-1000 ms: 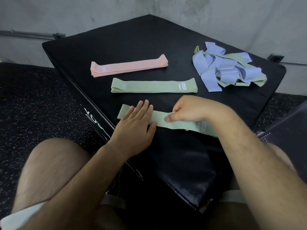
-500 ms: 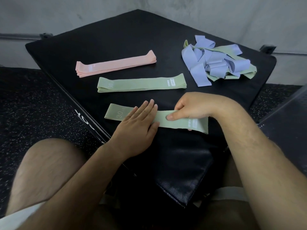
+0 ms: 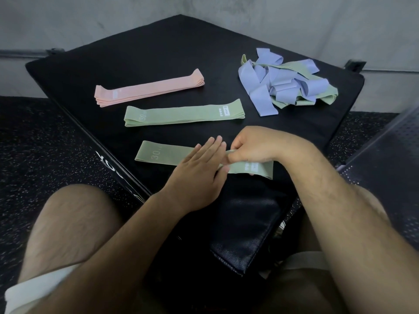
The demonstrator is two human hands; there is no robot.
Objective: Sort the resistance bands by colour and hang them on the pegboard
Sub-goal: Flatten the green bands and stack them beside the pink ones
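Note:
A green resistance band (image 3: 163, 154) lies flat near the front of the black padded box (image 3: 158, 53). My left hand (image 3: 199, 168) presses on its middle with straight fingers. My right hand (image 3: 251, 148) pinches the band's upper edge just right of the left fingertips and lifts it slightly. Behind it lies a stack of green bands (image 3: 183, 113), and further back a stack of pink bands (image 3: 149, 88). A tangled heap of purple and green bands (image 3: 285, 83) sits at the back right. No pegboard is in view.
The box stands in a corner against grey walls (image 3: 294, 23). Speckled black rubber floor (image 3: 34, 143) lies to the left. A perforated dark surface (image 3: 390, 159) is at the right edge. My bare knees are below the box's front corner.
My right hand has gone from pressing the band flat to pinching and lifting its upper edge. My left hand slid slightly right along the band. The camera view shifted a little.

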